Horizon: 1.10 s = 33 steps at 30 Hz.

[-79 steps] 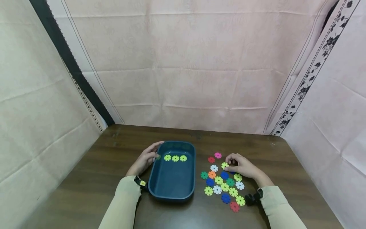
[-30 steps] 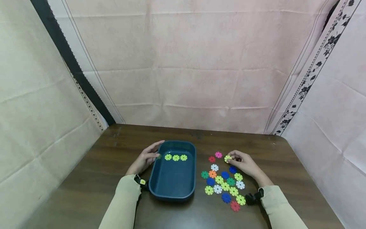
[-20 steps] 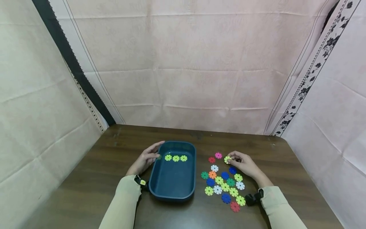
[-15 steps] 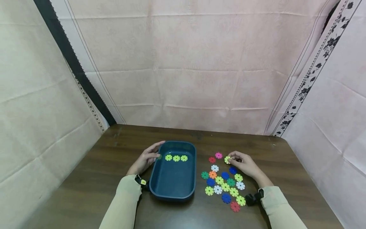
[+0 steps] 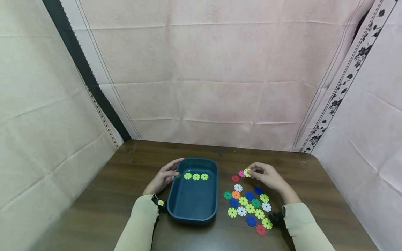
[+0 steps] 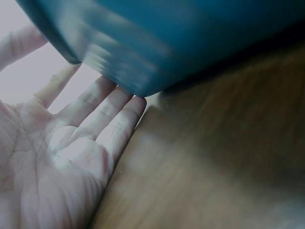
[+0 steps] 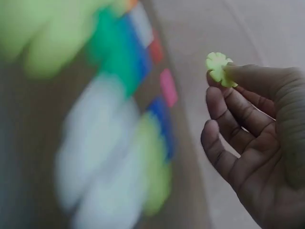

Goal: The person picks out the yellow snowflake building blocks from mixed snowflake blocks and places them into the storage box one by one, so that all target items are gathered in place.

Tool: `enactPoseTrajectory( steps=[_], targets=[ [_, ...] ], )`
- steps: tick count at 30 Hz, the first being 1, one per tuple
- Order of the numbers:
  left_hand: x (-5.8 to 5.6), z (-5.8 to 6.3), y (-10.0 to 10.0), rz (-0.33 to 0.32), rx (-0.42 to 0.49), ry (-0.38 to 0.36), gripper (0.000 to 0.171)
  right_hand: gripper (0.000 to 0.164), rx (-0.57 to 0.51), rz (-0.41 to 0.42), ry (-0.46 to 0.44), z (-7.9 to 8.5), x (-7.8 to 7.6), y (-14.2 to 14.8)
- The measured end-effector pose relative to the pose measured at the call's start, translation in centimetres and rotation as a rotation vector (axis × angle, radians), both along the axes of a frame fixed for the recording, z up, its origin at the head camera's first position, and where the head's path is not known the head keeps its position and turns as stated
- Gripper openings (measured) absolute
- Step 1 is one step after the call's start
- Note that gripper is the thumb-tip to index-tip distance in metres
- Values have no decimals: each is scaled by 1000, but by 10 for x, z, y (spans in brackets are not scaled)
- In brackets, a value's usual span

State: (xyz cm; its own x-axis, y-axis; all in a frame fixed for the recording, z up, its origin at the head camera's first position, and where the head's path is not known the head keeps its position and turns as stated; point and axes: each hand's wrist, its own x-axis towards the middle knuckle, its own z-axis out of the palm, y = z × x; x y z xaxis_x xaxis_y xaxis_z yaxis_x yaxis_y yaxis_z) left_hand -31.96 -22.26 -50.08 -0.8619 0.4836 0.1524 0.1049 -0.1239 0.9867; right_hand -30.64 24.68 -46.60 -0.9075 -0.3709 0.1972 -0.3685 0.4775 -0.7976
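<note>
In the head view my right hand (image 5: 265, 176) pinches a yellow-green flower-shaped disc (image 5: 247, 172) between thumb and fingertips, beside a pink disc (image 5: 241, 173). The right wrist view shows this held disc (image 7: 219, 69) off the table, the other fingers loosely bent. My left hand (image 5: 163, 179) holds the left rim of a blue tray (image 5: 192, 218), thumb over the edge. Its fingers lie against the tray's outer wall in the left wrist view. Inside the tray, three yellow-green discs (image 5: 196, 176) form a row near the far end.
To the tray's right lie several loose discs: yellow-green (image 5: 250, 208), blue (image 5: 251, 220), white (image 5: 242, 211), green (image 5: 255, 203), red (image 5: 261, 230) and orange (image 5: 236, 195). They are on a brown wooden table (image 5: 106, 209). Pale cloth (image 5: 220, 69) hangs around its far side and both flanks.
My right hand has picked up the yellow-green disc from the loose group and moved it away and left, towards the pink disc. My left hand stays on the tray; the head view has shifted slightly.
</note>
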Motion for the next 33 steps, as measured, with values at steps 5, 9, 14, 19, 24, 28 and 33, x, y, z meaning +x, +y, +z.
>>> enactPoseTrajectory(
  steps=[5,9,14,19,24,28,33],
  targets=[
    [0,-1,1,9,-1,-9,56,21,-78,47,22,37,-10,-46],
    [0,0,-1,-3,12,-13,57,21,-231,111,37,57,-22,-102],
    [-2,2,-1,1,19,-13,57,25,-424,197,-29,63,-27,-177],
    [-2,1,1,7,-9,-22,57,26,-416,272,-189,41,-22,-214],
    [0,1,3,27,-44,-24,56,21,-229,267,-263,18,-20,-219],
    [-2,3,3,48,-72,-22,56,17,-29,295,-260,19,-22,-222],
    [-1,3,3,52,-88,-22,57,14,68,348,-263,15,-24,-224]
  ],
)
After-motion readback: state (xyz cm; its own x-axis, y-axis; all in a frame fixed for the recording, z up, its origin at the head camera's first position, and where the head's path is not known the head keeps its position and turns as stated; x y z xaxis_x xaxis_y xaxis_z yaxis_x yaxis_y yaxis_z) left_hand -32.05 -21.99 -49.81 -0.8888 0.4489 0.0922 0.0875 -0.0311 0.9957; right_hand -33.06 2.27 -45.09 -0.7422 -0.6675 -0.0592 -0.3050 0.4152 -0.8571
